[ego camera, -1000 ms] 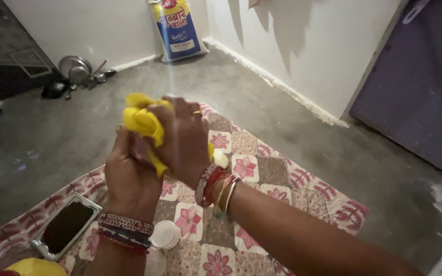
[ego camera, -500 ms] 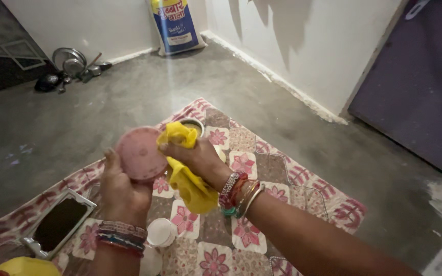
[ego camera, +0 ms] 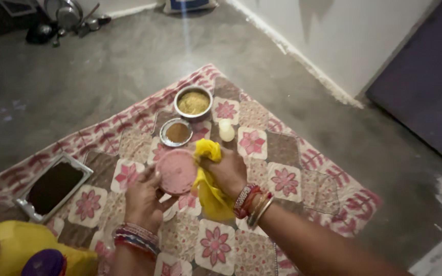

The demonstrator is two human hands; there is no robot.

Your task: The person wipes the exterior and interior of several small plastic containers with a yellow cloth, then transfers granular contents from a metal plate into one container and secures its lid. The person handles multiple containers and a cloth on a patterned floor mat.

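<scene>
Two hands busy | left hand fingers clamp pink lid | right hand fingers grip yellow cloth against it | wiping unfinished, judging by contact

You're holding the lid over the mat, cloth just right of it. Two bowls are sitting behind, tray lying off left.

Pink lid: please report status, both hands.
Left hand holds pink lid. Right hand grips yellow cloth beside it. Two steel bowls just beyond, on mat.
</scene>
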